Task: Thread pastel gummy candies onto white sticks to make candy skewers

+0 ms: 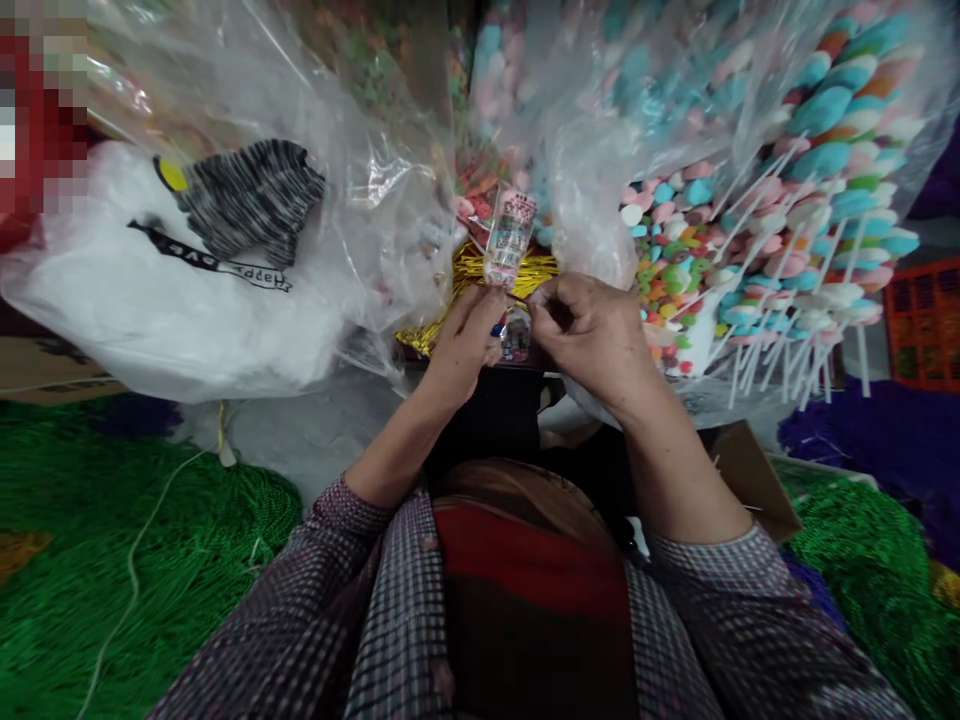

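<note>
My left hand (pixel 465 345) and my right hand (pixel 592 335) meet at the centre, both pinched on a small clear candy packet (pixel 508 238) that stands upright above my fingers. The packet has pink print and a knotted lower end (pixel 516 335) between my thumbs. Just behind it lies a bundle of gold twist ties (pixel 480 272). To the right, many pastel lollipops on white sticks (pixel 795 250) lie in a heap.
A white plastic bag (pixel 150 300) with a grey striped cloth (pixel 251 200) lies at the left. Clear plastic bags of sweets (pixel 390 120) hang behind. Green bead strings (pixel 90 520) cover the floor on the left and the right (pixel 870 560). An orange crate (pixel 926 320) stands far right.
</note>
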A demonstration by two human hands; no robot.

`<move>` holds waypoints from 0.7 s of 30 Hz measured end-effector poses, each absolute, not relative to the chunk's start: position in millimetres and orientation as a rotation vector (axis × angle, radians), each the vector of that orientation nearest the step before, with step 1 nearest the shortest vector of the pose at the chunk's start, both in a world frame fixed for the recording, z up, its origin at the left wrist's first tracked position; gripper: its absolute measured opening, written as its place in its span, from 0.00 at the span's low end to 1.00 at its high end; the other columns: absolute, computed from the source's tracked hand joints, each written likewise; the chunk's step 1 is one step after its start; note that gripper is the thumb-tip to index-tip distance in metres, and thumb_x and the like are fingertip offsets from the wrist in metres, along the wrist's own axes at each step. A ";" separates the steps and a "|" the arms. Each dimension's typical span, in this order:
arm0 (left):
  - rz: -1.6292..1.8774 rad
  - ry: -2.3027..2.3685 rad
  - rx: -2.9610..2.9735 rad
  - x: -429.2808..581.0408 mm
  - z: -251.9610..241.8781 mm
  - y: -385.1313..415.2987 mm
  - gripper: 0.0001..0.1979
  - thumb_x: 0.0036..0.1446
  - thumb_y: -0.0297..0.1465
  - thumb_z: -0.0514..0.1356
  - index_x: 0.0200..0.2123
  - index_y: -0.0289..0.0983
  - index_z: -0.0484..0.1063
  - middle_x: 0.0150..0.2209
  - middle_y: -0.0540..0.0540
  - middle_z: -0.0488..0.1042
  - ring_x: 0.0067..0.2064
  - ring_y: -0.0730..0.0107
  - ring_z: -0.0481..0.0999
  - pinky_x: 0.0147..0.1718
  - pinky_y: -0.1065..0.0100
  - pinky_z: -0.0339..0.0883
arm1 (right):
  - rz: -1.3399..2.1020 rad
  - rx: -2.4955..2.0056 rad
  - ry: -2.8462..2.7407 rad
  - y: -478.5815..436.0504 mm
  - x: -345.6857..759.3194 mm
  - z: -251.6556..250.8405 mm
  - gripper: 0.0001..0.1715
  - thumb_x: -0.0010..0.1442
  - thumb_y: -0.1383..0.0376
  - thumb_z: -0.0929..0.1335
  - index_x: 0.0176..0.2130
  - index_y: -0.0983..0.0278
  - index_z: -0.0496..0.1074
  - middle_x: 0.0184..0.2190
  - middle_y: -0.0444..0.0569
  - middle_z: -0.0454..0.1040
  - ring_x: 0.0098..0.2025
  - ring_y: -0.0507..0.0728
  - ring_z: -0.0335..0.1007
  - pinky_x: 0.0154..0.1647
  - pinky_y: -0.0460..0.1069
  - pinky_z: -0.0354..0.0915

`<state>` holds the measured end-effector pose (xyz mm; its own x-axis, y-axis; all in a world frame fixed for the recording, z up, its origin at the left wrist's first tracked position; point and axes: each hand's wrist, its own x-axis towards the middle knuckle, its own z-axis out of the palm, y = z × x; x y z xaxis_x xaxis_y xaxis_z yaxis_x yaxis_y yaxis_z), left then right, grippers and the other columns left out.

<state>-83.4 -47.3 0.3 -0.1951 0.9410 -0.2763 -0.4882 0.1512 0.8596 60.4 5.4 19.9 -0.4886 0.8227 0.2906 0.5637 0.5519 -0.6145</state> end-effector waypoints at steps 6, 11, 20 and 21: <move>1.460 1.151 0.594 -80.2 -7.1 -43.6 0.15 0.66 0.39 0.61 0.29 0.39 0.67 0.24 0.56 0.60 0.19 0.84 0.54 0.16 0.76 0.49 | 0.752 -1.110 -2.059 -3.8 59.8 19.2 0.06 0.63 0.64 0.69 0.34 0.60 0.75 0.30 0.46 0.77 0.34 0.55 0.73 0.39 0.51 0.68; 1.371 1.117 0.521 -75.1 2.3 -44.3 0.16 0.68 0.39 0.59 0.28 0.38 0.65 0.21 0.57 0.60 0.17 0.84 0.53 0.16 0.76 0.50 | 1.055 -1.158 -1.689 -11.9 57.7 9.6 0.10 0.62 0.59 0.71 0.31 0.61 0.77 0.29 0.43 0.77 0.32 0.53 0.71 0.37 0.49 0.68; 0.835 0.641 0.299 -77.2 18.2 -57.2 0.27 0.71 0.33 0.43 0.19 0.37 0.63 0.13 0.59 0.45 0.12 0.82 0.43 0.12 0.77 0.48 | 1.404 -1.081 -1.495 -11.9 74.6 3.9 0.20 0.52 0.47 0.78 0.33 0.59 0.79 0.30 0.42 0.79 0.34 0.53 0.74 0.41 0.51 0.73; 0.778 0.610 0.277 -77.0 19.1 -58.5 0.28 0.71 0.32 0.42 0.18 0.37 0.63 0.12 0.59 0.44 0.11 0.81 0.43 0.12 0.77 0.48 | 1.428 -1.046 -1.505 -11.5 78.4 3.9 0.22 0.49 0.46 0.79 0.35 0.59 0.80 0.33 0.43 0.80 0.37 0.55 0.76 0.43 0.52 0.74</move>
<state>-77.0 -58.5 19.1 0.5525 0.7256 -0.4101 -0.5708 0.6879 0.4482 78.4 -11.5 3.9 -0.3426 0.9395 0.0070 0.0419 0.0227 -0.9989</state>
